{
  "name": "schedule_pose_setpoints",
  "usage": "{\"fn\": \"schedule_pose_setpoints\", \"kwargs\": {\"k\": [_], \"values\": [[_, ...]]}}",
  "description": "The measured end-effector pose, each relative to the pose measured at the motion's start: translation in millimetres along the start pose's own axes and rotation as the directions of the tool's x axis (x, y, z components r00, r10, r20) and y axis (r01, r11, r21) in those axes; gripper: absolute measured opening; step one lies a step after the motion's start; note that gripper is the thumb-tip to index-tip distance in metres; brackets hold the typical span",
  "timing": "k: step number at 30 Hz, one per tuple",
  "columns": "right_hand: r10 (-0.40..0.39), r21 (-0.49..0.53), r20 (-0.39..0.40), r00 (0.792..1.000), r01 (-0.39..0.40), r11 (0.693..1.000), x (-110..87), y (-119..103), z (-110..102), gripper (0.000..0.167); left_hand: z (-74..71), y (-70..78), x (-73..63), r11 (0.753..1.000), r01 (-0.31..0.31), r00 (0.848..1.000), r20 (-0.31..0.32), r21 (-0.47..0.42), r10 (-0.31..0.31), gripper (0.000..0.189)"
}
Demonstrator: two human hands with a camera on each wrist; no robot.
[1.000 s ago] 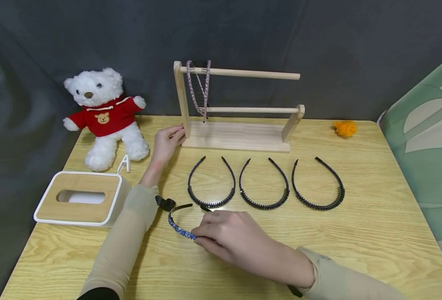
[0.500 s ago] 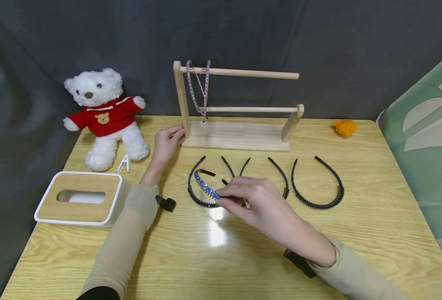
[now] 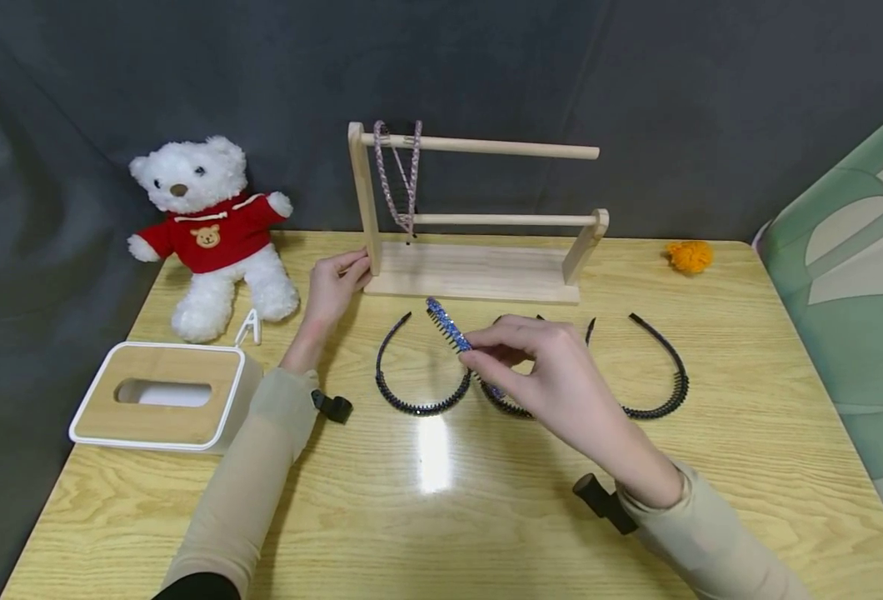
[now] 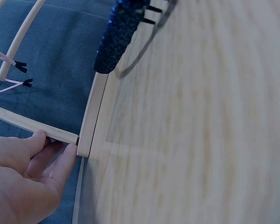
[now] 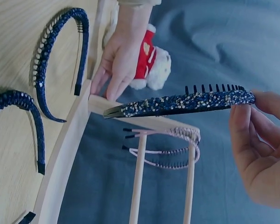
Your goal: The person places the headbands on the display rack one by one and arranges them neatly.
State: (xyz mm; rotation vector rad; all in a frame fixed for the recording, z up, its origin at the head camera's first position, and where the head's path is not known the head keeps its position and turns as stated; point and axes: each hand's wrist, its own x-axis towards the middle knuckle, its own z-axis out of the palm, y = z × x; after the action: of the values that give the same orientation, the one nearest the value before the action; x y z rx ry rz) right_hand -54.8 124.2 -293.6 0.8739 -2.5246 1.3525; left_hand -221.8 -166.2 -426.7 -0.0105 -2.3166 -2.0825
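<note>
Now, count three dark headbands [image 3: 421, 409] on the table [image 3: 336, 517] and one blue glittery headband [image 3: 447, 325] held above them, pinched between the right hand's [image 3: 557, 367] thumb and fingers! The left hand [image 3: 332, 287] has thumb and fingers gripping one post of the wooden rack [image 3: 479, 273]. Pink headbands [image 3: 415, 158] hang there, their number unclear. One tissue box [image 3: 160, 423], white showing inside its slot; one teddy bear [image 3: 217, 242]; one orange pompom [image 3: 690, 257].
</note>
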Motion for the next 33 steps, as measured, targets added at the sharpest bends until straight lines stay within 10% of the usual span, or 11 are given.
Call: {"fn": "schedule_pose_setpoints", "kwargs": {"k": [18,33], "values": [[0.104,0.065,-0.142,0.984,-0.096,0.993,2.2,3,-22,0.009,-0.4,-1.6,-0.1,1.0,0.003,1.0,-0.002,-0.001,-0.003,0.031],[0.251,0.177,-0.28,0.926,-0.207,0.962,5.7,8,-47,0.012,0.0,-0.2,-1.0,1.0,-0.01,1.0,-0.004,0.009,0.01,0.031]]}}
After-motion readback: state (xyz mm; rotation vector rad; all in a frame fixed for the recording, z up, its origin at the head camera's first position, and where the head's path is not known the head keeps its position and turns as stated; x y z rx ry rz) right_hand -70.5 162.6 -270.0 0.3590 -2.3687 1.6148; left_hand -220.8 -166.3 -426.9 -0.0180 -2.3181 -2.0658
